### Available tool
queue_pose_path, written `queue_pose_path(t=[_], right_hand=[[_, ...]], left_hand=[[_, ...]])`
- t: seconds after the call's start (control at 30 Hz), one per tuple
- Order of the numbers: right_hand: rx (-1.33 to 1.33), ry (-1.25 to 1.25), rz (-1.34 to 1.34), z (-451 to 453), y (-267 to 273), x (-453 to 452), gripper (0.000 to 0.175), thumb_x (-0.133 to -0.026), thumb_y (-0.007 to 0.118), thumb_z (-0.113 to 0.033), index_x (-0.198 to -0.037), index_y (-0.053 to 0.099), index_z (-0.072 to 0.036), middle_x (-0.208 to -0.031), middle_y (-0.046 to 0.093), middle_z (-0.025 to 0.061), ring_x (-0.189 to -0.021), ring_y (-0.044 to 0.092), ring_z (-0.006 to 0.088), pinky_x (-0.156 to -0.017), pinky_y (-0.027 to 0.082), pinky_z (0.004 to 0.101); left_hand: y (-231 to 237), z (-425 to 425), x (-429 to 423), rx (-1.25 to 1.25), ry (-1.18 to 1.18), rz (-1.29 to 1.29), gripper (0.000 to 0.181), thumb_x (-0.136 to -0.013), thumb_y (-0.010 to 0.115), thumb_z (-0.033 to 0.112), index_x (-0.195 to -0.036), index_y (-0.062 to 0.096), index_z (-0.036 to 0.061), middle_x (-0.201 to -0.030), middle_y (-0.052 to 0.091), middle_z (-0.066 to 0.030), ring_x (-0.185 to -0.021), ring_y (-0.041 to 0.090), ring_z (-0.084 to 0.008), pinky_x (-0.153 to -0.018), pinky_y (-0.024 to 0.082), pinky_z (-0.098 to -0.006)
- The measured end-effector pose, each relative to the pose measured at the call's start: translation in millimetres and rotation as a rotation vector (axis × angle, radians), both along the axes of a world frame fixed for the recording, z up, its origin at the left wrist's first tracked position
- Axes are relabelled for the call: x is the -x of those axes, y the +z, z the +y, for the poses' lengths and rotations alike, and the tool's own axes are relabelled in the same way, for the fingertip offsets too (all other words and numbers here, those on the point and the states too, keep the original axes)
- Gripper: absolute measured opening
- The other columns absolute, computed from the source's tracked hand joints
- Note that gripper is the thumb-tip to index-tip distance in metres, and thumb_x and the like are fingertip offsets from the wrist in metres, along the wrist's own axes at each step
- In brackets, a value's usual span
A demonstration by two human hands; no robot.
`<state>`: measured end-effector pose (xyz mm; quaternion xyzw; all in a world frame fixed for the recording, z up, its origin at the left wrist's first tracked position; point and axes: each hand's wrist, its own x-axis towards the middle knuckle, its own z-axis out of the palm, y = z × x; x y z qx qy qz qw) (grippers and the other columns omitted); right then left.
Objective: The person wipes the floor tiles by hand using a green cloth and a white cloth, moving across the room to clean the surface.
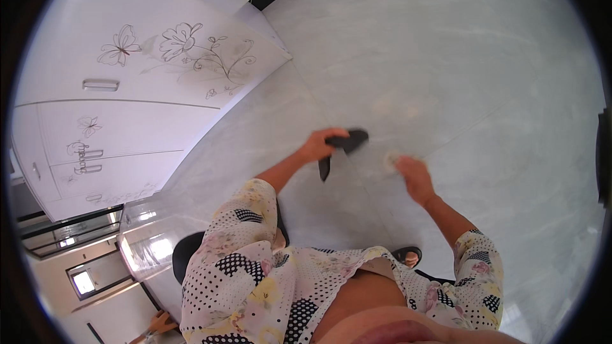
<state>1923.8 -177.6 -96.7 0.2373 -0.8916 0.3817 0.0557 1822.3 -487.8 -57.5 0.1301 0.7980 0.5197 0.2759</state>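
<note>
My left hand (pixel 322 145) is closed around a dark, flat item (pixel 354 141), possibly a shoe or slipper; it is blurred, and a second dark pointed part (pixel 324 169) hangs below the fingers. To the right, my right hand (pixel 415 175) is blurred, with a pale, whitish thing (pixel 391 160) at its fingertips, too unclear to name. A gap lies between the two hands, and both are above the grey floor.
The glossy grey floor (pixel 459 81) spreads around both hands. White cabinets (pixel 158 76) with flower and butterfly drawings stand at the left. My feet in black sandals (pixel 409 255) are below. Something black (pixel 187 253), perhaps a seat, shows beside my left sleeve.
</note>
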Motion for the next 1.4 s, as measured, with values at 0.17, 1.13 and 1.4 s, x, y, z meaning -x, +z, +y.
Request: queue_pose_path(t=[0.17,1.13,1.4], right_hand=[[-0.483,-0.257,-0.096,16.9,23.3,-5.8,0.031,-0.08,0.046,-0.009,-0.111,0.049,-0.01,-0.121,0.045,0.0096,-0.114,0.04,0.0252,-0.09,0.03,0.0422],[-0.551,-0.24,-0.185,4.6,34.2,-16.7,0.034,-0.08,0.047,-0.01,-0.114,0.045,-0.011,-0.125,0.042,0.0074,-0.118,0.036,0.0243,-0.093,0.029,0.0427],[-0.531,-0.305,-0.113,17.7,38.2,-26.8,0.028,-0.077,0.05,-0.01,-0.105,0.053,-0.011,-0.116,0.049,0.0085,-0.11,0.045,0.0257,-0.084,0.035,0.0431]], left_hand=[[-4.8,-4.0,103.6,0.121,0.323,0.48,0.05,-0.062,0.049,-0.005,-0.109,0.052,0.0112,-0.112,0.052,-0.0093,-0.105,0.048,-0.0249,-0.09,0.037,-0.0291],[-16.3,10.4,180.9,0.124,0.739,0.8,0.043,-0.066,0.045,-0.005,-0.108,0.051,0.0048,-0.111,0.052,-0.014,-0.105,0.047,-0.0289,-0.09,0.037,-0.0345],[-8.2,-7.6,325.9,0.927,1.071,0.559,0.034,-0.074,0.055,0.01,-0.104,0.044,0.0013,-0.107,0.044,-0.0188,-0.102,0.043,-0.0342,-0.086,0.037,-0.041]])
